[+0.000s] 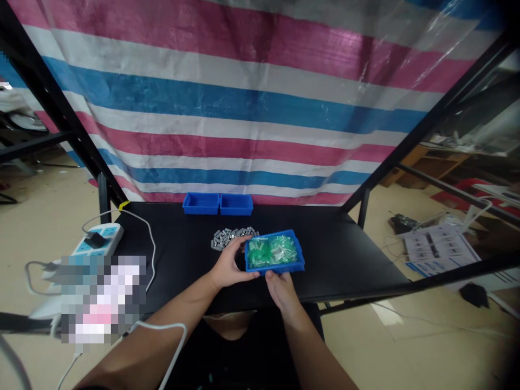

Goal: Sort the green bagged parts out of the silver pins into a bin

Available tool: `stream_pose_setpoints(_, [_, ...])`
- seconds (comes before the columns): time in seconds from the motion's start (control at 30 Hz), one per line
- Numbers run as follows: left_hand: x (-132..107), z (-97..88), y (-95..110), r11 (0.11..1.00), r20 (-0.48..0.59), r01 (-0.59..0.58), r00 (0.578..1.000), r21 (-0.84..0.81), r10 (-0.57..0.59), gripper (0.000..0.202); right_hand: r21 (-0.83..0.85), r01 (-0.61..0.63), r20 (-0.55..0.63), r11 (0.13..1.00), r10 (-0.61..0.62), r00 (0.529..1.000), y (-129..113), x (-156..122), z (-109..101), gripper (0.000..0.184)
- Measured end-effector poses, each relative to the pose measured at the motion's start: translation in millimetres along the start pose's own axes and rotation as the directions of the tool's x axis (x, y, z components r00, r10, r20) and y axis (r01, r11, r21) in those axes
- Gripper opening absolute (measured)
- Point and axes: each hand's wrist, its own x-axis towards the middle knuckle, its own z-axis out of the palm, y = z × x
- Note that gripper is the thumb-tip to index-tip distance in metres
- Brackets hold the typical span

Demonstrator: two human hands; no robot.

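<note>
Blue tray (301, 255), printed sheets (439, 250), wording too small

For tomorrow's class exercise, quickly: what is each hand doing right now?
Left hand: closed, holding the near left corner of the blue plastic tray.
Right hand: closed, holding the tray's near edge.

A shallow blue plastic tray (274, 266) was held at its near edge by the left hand (229, 265) and the right hand (282, 290), turned askew. Green-tinted clear plastic packets (272, 251) were heaped inside it, filling its floor; their contents were too small to be made out.
</note>
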Motion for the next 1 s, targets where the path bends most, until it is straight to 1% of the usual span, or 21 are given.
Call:
stream_pose_setpoints(0.07, [1, -2.6, 3, 0.997, 0.046, -0.016, 0.999, 0.082, 0.012, 0.096, -0.023, 0.013, -0.030, 1.000, -0.014, 0.999, -1, 2, 0, 0.079])
stream_pose_setpoints(0.13, [2, -9.3, 4, 0.978, 0.088, -0.056, 0.995, 0.199, 0.039, 0.103, -0.041, 0.055, -0.066, 0.998, -0.058, 0.996, -3, 8, -1, 0.079])
stream_pose_setpoints(0.2, [4, -17.9, 3, 0.941, 0.090, -0.076, 0.995, 0.330, 0.049, 0.107, -0.075, 0.102, -0.090, 0.992, -0.109, 0.990, -6, 17, -3, 0.081])
stream_pose_setpoints(0.27, [6, -26.3, -1, 0.897, 0.027, -0.024, 1.000, 0.442, 0.013, 0.108, -0.125, 0.138, -0.091, 0.982, -0.150, 0.985, -11, 28, -5, 0.083])
stream_pose_setpoints(0.33, [6, -32.4, -6, 0.854, -0.044, 0.072, 0.997, 0.515, -0.058, 0.112, -0.184, 0.160, -0.063, 0.970, -0.174, 0.983, -17, 41, -5, 0.084])
stream_pose_setpoints(0.37, [6, -34.4, -9, 0.832, -0.061, 0.116, 0.993, 0.542, -0.099, 0.114, -0.219, 0.170, -0.042, 0.961, -0.183, 0.982, -20, 48, -4, 0.084])
stream_pose_setpoints(0.47, [3, -35.8, -19, 0.777, -0.049, 0.199, 0.976, 0.598, -0.212, 0.125, -0.370, 0.209, 0.078, 0.905, -0.193, 0.978, -34, 66, 3, 0.086])
stream_pose_setpoints(0.53, [1, -34.5, -24, 0.749, -0.026, 0.228, 0.962, 0.622, -0.272, 0.133, -0.512, 0.285, 0.203, 0.810, -0.208, 0.957, -45, 75, 11, 0.095])
stream_pose_setpoints(0.6, [-1, -33.0, -29, 0.725, -0.020, 0.252, 0.950, 0.641, -0.313, 0.141, -0.656, 0.397, 0.332, 0.642, -0.226, 0.916, -55, 82, 20, 0.102])
stream_pose_setpoints(0.67, [-2, -32.7, -34, 0.706, -0.037, 0.280, 0.940, 0.651, -0.339, 0.145, -0.743, 0.469, 0.420, 0.478, -0.213, 0.882, -61, 87, 25, 0.100])
stream_pose_setpoints(0.7, [-3, -33.0, -37, 0.703, -0.044, 0.289, 0.938, 0.650, -0.345, 0.145, -0.761, 0.484, 0.442, 0.432, -0.202, 0.874, -63, 89, 26, 0.097])
stream_pose_setpoints(0.73, [-3, -33.7, -40, 0.706, -0.049, 0.294, 0.937, 0.644, -0.345, 0.144, -0.766, 0.489, 0.449, 0.418, -0.197, 0.872, -63, 90, 27, 0.094])
stream_pose_setpoints(0.77, [-3, -34.5, -42, 0.715, -0.051, 0.295, 0.938, 0.634, -0.342, 0.143, -0.760, 0.486, 0.444, 0.432, -0.200, 0.873, -61, 92, 26, 0.092])
stream_pose_setpoints(0.8, [-4, -35.5, -44, 0.726, -0.052, 0.293, 0.941, 0.622, -0.336, 0.143, -0.745, 0.475, 0.431, 0.467, -0.207, 0.878, -59, 94, 24, 0.091])
stream_pose_setpoints(0.83, [-4, -36.3, -47, 0.738, -0.052, 0.292, 0.942, 0.609, -0.330, 0.143, -0.721, 0.459, 0.410, 0.519, -0.215, 0.887, -55, 96, 23, 0.090])
stream_pose_setpoints(0.9, [-5, -37.6, -49, 0.758, -0.064, 0.302, 0.943, 0.578, -0.326, 0.145, -0.639, 0.414, 0.351, 0.649, -0.233, 0.907, -47, 99, 18, 0.089])
stream_pose_setpoints(0.97, [-6, -38.7, -50, 0.783, -0.085, 0.313, 0.944, 0.538, -0.319, 0.147, -0.520, 0.366, 0.280, 0.772, -0.251, 0.927, -38, 101, 12, 0.088])
stream_pose_setpoints(1.0, [-6, -39.3, -49, 0.797, -0.094, 0.316, 0.945, 0.514, -0.314, 0.149, -0.461, 0.345, 0.232, 0.817, -0.264, 0.936, -35, 102, 9, 0.088])
